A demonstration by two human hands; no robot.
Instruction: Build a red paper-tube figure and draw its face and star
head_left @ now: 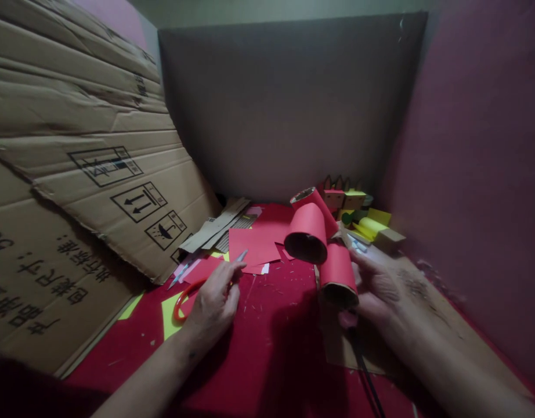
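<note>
My right hand (374, 290) is closed on a joined piece made of red paper-covered tubes; its fingers are on the lower tube (337, 268). A second red tube (310, 223) and a tilted one (326, 210) rise above it, their brown insides showing at the ends. My left hand (219, 293) is over orange-handled scissors (180, 305), whose handle loop shows at its left and whose blade tip points up past the fingers. Its fingers are curled round them. Red paper (252, 247) lies just beyond that hand.
Printed cardboard (97, 151) leans on the left. Cardboard strips (215, 226) and paper pieces lie on the red cloth (267, 360). Small red and yellow cardboard items (353, 199) sit at the back right. A black cable (367, 371) runs below my right hand.
</note>
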